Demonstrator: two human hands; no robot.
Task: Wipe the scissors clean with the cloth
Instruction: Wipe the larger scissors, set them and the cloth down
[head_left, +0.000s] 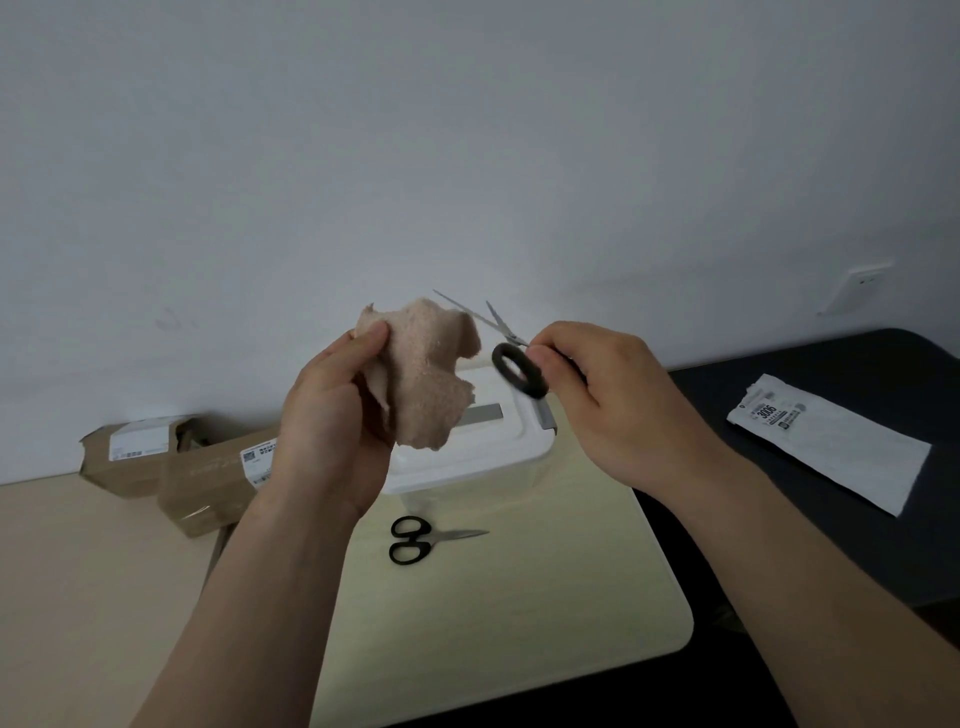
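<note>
1. Left fingers (371, 332): your left hand (332, 405) is curled round one edge of the cloth (426, 374), thumb pressed on its upper corner. The rest of the cloth hangs loose and crumpled.
2. Right fingers (545, 358): your right hand (608, 395) pinches the scissors (498, 332) at the handles. One black loop (519, 370) shows below the fingertips; the other is hidden.
3. Scissors: held in the air between your hands, above the tub. The blades are parted and point up and away. The left blade runs behind the cloth's top edge; whether it touches cannot be told.
4. Progress, as a judgement: both items are in hand and brought together, so the pick-up is done. Wiping looks barely begun, as the cloth is not folded round either blade. Both blades remain to be drawn through it. Their cleanliness cannot be read.
5. Spare scissors (415, 540): a black-handled pair, closed, flat on the counter (519, 597) just in front of the tub. Whether they have been wiped cannot be told.
6. Tub (498, 441): white, lidded, with a grey strip on top and no legible marking.
7. Cartons (156, 457): brown, torn, to the left against the wall. The white labels carry printed codes too small to read.
8. Packet (831, 441): white, flat, on the dark table (831, 374) to the right. It is printed "3006" in bold; the other lines are illegible.
9. Brands: none visible on either pair of scissors or on the cloth.
</note>
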